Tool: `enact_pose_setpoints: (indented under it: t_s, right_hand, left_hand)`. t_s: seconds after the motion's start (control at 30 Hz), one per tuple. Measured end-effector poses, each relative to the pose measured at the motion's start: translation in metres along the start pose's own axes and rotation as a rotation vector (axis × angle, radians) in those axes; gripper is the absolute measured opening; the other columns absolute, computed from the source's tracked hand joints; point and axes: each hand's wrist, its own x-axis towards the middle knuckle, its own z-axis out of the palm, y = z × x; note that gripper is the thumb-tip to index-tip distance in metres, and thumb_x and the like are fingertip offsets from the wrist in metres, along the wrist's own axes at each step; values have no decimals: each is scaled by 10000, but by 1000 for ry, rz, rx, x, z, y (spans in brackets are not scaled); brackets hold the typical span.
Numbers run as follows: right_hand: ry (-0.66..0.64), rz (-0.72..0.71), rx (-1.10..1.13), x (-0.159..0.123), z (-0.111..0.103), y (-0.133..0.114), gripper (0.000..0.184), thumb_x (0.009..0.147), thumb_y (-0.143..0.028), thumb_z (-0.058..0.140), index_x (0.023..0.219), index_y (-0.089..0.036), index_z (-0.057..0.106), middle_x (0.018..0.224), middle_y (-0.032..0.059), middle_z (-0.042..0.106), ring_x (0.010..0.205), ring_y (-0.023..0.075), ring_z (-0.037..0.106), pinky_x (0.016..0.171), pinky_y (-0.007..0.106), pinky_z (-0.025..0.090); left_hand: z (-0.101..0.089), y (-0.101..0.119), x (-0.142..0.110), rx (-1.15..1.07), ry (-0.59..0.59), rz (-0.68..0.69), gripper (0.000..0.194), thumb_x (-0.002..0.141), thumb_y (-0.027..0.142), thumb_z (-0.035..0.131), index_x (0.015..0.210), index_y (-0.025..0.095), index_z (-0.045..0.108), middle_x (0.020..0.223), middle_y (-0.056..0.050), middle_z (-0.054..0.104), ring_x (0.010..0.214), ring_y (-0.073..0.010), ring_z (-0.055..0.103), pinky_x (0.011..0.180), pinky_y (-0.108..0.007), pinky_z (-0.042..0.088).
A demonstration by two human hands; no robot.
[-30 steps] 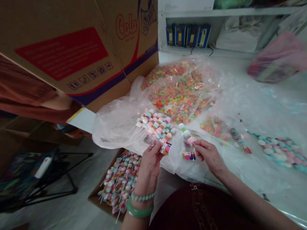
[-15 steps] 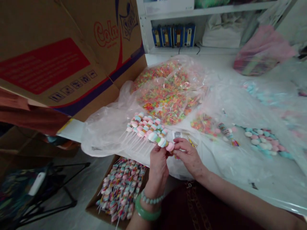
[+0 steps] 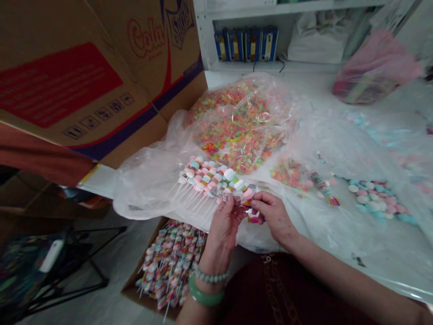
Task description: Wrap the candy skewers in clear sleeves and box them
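My left hand (image 3: 226, 221) is closed on a small clear plastic wrapper (image 3: 219, 194) with print on it; a bright coloured end of it shows below the fingers. Against its mouth sits a marshmallow skewer (image 3: 238, 184), with white, blue and pink marshmallows and green gummies between them. My right hand (image 3: 272, 216) pinches the skewer's near end, just below the pink marshmallow. The stick itself is mostly hidden by the fingers. Just beyond lies a row of finished marshmallow skewers (image 3: 199, 174), their white sticks pointing toward me.
A clear bag of gummy rings (image 3: 237, 122) lies behind. Loose marshmallows (image 3: 375, 196) and a wrapped skewer (image 3: 321, 186) are on the right. An open box of wrapped skewers (image 3: 169, 262) stands below the table edge. A large cardboard box (image 3: 101, 81) rises at left.
The skewer has turned more upright, away from me, and moved slightly right. A clear printed wrapper now shows in the left hand, and the right hand has shifted a little right.
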Motion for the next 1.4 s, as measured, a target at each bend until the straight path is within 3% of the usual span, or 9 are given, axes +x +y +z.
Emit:
enact_pose_setpoints:
  t_s: [0.13, 0.2, 0.33, 0.53, 0.8, 0.93, 1.07, 1.23, 1.4]
  right_hand:
    - [18, -155, -222, -14, -19, -5, 138, 750, -313, 592, 775, -197, 663, 625, -19, 555, 540, 117, 487, 488, 227, 397]
    - [22, -242, -354, -23, -28, -3, 131, 778, -301, 584, 783, -205, 672, 673, 2, 595, 631, 146, 539, 574, 247, 430]
    - [12, -423, -542, -34, -35, 7, 141, 846, -282, 543, 790, -216, 654, 782, 29, 641, 765, 176, 585, 703, 275, 447]
    - [-3, -658, -817, -35, -39, 17, 212, 922, -239, 445, 877, -215, 651, 770, 42, 618, 729, 159, 589, 677, 262, 445]
    - [35, -967, -1215, -48, -48, 13, 267, 906, -112, 431, 930, -176, 689, 784, 78, 637, 725, 178, 555, 646, 277, 397]
    - [-15, -820, -1067, -45, -47, 17, 264, 919, -151, 423, 889, -172, 685, 794, 80, 627, 734, 170, 561, 661, 270, 410]
    - [-54, -484, -768, -34, -49, 21, 191, 881, -247, 488, 826, -205, 666, 789, 40, 635, 755, 165, 575, 695, 267, 430]
    - [-146, -60, -532, -28, -49, 20, 152, 788, -286, 529, 720, -205, 638, 608, -15, 569, 589, 148, 529, 528, 238, 390]
    - [-179, -346, -737, -33, -48, 24, 176, 836, -254, 504, 819, -217, 675, 796, 27, 644, 777, 177, 584, 722, 282, 423]
  left_hand:
    - [-15, 16, 7, -207, 197, -44, 195, 904, 226, 507, 765, 137, 611, 668, -42, 669, 617, -155, 654, 626, -310, 554]
    - [-19, 24, 8, -259, 221, -42, 223, 917, 232, 483, 767, 136, 618, 674, -58, 679, 626, -161, 664, 626, -306, 557]
    - [-23, 29, 8, -329, 206, -78, 267, 924, 246, 468, 734, 133, 617, 647, -60, 674, 623, -155, 668, 644, -299, 567]
    - [-23, 21, 6, -300, 123, -67, 222, 899, 242, 524, 731, 142, 629, 603, -46, 666, 594, -151, 661, 685, -326, 579]
    - [-25, 24, 5, -156, -18, 181, 83, 791, 213, 667, 848, 156, 649, 771, -30, 707, 657, -155, 667, 653, -305, 576]
    - [-22, 22, 5, -64, -14, 202, 128, 735, 243, 722, 760, 140, 650, 694, -20, 685, 592, -128, 644, 606, -252, 553]
    - [-25, 19, 4, 21, -13, 123, 163, 731, 271, 721, 775, 131, 650, 717, -33, 689, 612, -158, 661, 640, -315, 571]
    - [-36, 19, 7, 44, -14, 43, 126, 763, 251, 683, 804, 136, 652, 766, -55, 703, 627, -183, 669, 626, -353, 580]
    - [-44, 16, 12, 173, -26, 28, 153, 693, 236, 743, 745, 112, 670, 679, -55, 680, 592, -156, 639, 584, -279, 554]
